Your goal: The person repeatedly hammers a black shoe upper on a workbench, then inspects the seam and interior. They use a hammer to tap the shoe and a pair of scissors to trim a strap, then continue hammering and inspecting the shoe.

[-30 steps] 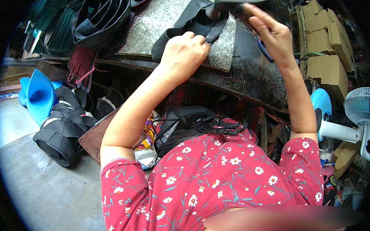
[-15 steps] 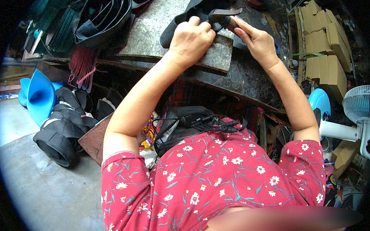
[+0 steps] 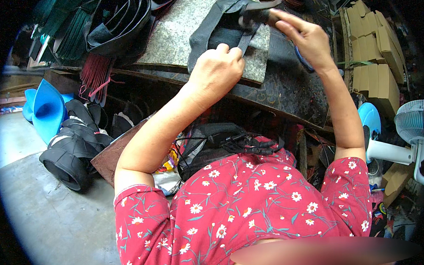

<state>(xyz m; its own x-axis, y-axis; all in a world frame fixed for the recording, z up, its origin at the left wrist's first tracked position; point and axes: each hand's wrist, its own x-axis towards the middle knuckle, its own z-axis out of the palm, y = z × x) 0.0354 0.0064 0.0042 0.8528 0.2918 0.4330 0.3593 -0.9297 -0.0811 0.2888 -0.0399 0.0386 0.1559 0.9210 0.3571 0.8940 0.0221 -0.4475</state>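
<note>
A black leather shoe upper (image 3: 204, 32) lies over a grey speckled stone slab (image 3: 163, 47) on the bench. My left hand (image 3: 217, 68) is closed on its near edge, with the fingertips hidden beneath the knuckles. My right hand (image 3: 307, 38) grips a hammer (image 3: 263, 5), whose dark head hangs just above the upper's right side. The hammer's striking face is smeared by motion, so contact with the leather cannot be made out.
A coil of black strips (image 3: 117, 32) and dark red strips (image 3: 96, 73) lie at the bench's left. Black shoe parts (image 3: 64, 162) and blue foam sheets (image 3: 45, 111) sit lower left. Cardboard boxes (image 3: 377, 78) and a fan (image 3: 408, 119) stand on the right.
My left hand has come slightly nearer to me, and the upper is turned so more of its inside shows. My right hand has shifted to the right with the hammer.
</note>
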